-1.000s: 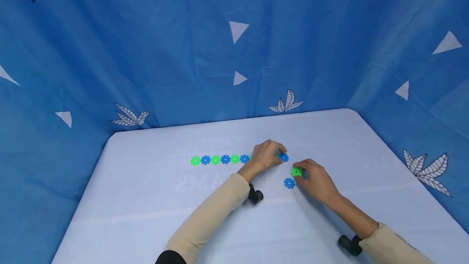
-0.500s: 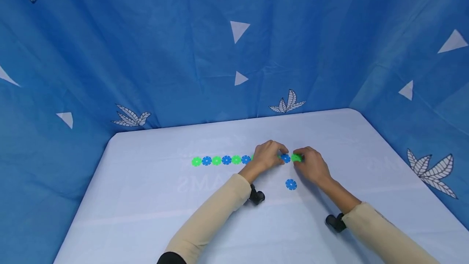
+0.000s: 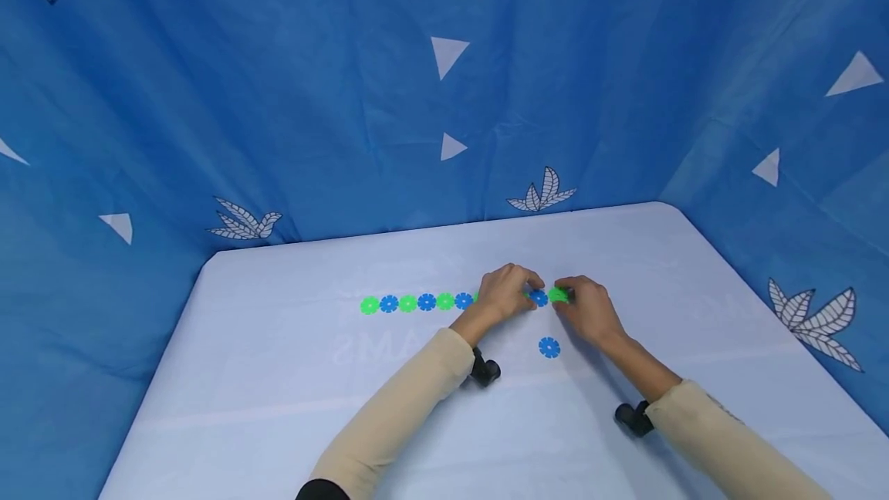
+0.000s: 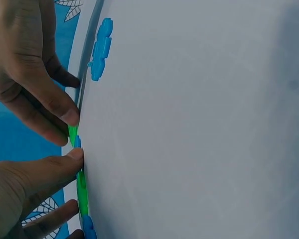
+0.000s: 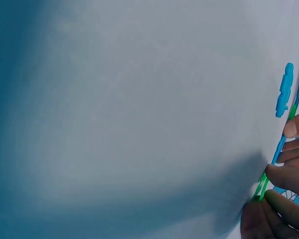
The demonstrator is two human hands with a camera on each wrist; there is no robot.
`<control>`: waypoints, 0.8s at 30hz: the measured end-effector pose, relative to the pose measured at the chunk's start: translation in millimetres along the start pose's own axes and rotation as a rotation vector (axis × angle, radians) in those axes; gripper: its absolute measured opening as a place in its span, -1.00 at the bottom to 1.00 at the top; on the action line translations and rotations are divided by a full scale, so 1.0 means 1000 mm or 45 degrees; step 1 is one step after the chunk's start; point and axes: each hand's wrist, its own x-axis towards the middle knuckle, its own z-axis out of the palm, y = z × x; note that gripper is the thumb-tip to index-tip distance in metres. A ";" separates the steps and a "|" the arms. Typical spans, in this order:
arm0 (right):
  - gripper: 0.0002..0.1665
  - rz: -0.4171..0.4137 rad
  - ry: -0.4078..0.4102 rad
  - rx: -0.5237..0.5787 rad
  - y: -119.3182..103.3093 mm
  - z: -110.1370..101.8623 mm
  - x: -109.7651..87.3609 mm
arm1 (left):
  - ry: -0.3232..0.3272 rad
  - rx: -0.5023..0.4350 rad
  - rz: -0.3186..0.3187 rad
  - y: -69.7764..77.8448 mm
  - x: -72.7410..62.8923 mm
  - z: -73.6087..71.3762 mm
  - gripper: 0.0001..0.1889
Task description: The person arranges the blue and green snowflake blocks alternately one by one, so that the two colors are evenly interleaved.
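Note:
A row of small notched plastic discs, alternating green and blue, lies across the table; one green disc marks its left end. My left hand covers part of the row and pinches the blue disc at the right end between thumb and fingers. Just right of it, my right hand pinches a green disc. In the left wrist view, this green disc sits edge to edge with the blue one. The right wrist view shows the green disc between thumb and fingertips.
A loose blue disc lies nearer the person, below the row's end. The white-covered table meets a blue patterned curtain at the back and sides. Black wrist cameras hang under both sleeves, close over the tabletop.
My right hand has carried the green disc away from the loose blue disc, forward to the row's right end. My left hand stays on the end blue disc.

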 end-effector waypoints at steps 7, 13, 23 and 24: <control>-0.53 -0.006 -0.025 0.011 0.000 0.002 0.002 | 0.009 0.000 -0.009 -0.002 0.000 -0.001 -0.66; -0.53 -0.007 -0.028 0.008 0.001 0.000 -0.001 | 0.000 -0.011 -0.002 -0.002 0.000 0.000 -0.65; -0.50 -0.063 0.006 0.009 -0.007 -0.005 -0.018 | -0.010 0.032 0.001 -0.001 0.001 0.000 -0.64; -0.51 -0.082 0.004 0.016 -0.009 -0.006 -0.023 | -0.014 0.041 0.003 -0.001 0.001 -0.001 -0.64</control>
